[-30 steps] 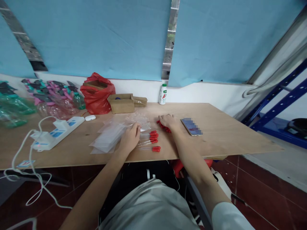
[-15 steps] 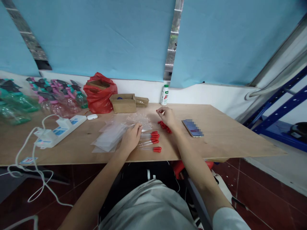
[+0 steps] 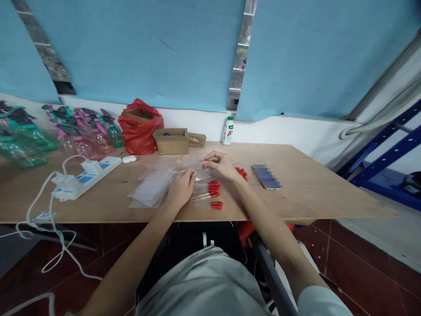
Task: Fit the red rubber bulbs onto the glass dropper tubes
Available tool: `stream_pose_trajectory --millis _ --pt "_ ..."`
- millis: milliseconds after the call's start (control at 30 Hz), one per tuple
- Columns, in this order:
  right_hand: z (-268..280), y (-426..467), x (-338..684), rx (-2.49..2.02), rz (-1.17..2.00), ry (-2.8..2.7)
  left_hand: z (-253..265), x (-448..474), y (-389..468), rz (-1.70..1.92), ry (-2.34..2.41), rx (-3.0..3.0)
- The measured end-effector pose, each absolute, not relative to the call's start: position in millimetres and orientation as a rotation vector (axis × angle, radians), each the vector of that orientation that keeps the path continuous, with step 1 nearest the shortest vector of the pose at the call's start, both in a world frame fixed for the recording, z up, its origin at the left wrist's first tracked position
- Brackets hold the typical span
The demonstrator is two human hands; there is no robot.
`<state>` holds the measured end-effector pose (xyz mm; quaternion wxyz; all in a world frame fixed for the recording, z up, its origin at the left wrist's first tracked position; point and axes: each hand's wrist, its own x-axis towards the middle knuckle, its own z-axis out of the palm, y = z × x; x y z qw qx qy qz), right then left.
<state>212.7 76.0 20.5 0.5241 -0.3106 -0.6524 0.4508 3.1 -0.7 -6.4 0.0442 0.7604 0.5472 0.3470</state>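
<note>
On the pale wooden tabletop (image 3: 309,188): clear droppers with red bulbs (image 3: 214,188), side by side near front edge, mid-table. Loose thin clear tubes (image 3: 204,174) just behind them. Flat translucent plastic bags (image 3: 151,188) to the left; heap of small red bulbs (image 3: 242,173) to the right, slim dark phone (image 3: 265,175) beyond. Toward back: red plastic carrier bag (image 3: 141,141), open brown cardboard box (image 3: 173,145), brown packet (image 3: 198,140), left to right; green-capped white bottle (image 3: 227,133) farther right. Left end: green and pink spray bottles (image 3: 81,147), behind white power strip (image 3: 111,165).
</note>
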Motion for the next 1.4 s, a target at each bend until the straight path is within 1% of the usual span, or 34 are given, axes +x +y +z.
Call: stream_pose_trajectory --millis 333,500,600,800,1400 --pt "23.5 70.6 213.1 -0.681 1.192 -1.536 -3.5 4.2 -1.6 1.089 1.642 2.322" --pt "20.7 71.9 208.6 -0.673 1.119 -1.474 -3.4 4.7 -1.8 1.099 1.618 2.311" --pt "20.0 71.4 205.8 -0.650 1.128 -1.435 -4.6 4.4 -1.5 1.115 1.577 2.327" --pt "20.7 68.8 203.0 -0.620 1.207 -1.463 -3.9 4.3 -2.5 1.149 1.564 2.313" --pt "19.6 60.8 200.3 -0.641 1.235 -1.604 -1.0 1.9 -2.0 1.234 1.598 2.256"
